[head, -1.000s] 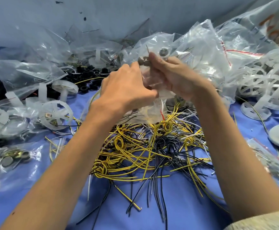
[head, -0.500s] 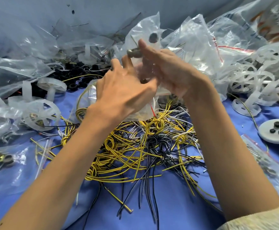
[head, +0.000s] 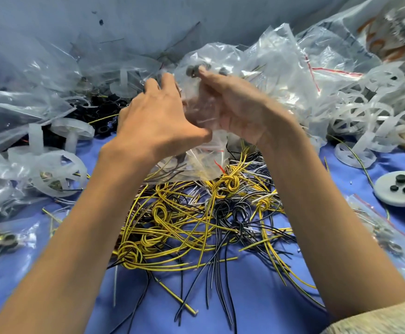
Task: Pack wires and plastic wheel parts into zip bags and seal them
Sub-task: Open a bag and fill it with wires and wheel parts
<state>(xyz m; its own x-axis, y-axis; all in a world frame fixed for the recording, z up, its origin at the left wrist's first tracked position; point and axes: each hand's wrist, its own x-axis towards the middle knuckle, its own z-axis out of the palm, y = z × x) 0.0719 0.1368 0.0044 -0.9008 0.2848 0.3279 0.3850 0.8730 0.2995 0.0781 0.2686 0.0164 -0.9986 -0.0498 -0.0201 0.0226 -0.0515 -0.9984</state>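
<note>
I hold a clear zip bag (head: 204, 155) with a red seal line above a pile of knotted yellow and black wires (head: 196, 220). My right hand (head: 235, 107) grips the bag's upper part, its fingertips pinching small dark round parts (head: 193, 69) through the plastic. My left hand (head: 158, 116) is at the bag's left side, thumb against the plastic and fingers spread upward. Translucent white plastic wheel parts lie at the left (head: 52, 169) and in a heap at the right (head: 370, 116).
Crumpled clear bags (head: 293, 68) pile up behind my hands. A white disc with three black caps (head: 404, 186) sits at the right edge. Filled small bags lie at the left (head: 1, 242) and right (head: 385, 235). Black rings (head: 97, 109) lie behind the left wheels, all on blue cloth (head: 257, 297).
Both hands and the bag moved a little higher and the bag turned. My left fingers have opened and spread away from the bag's top; my right hand keeps pinching the dark parts.
</note>
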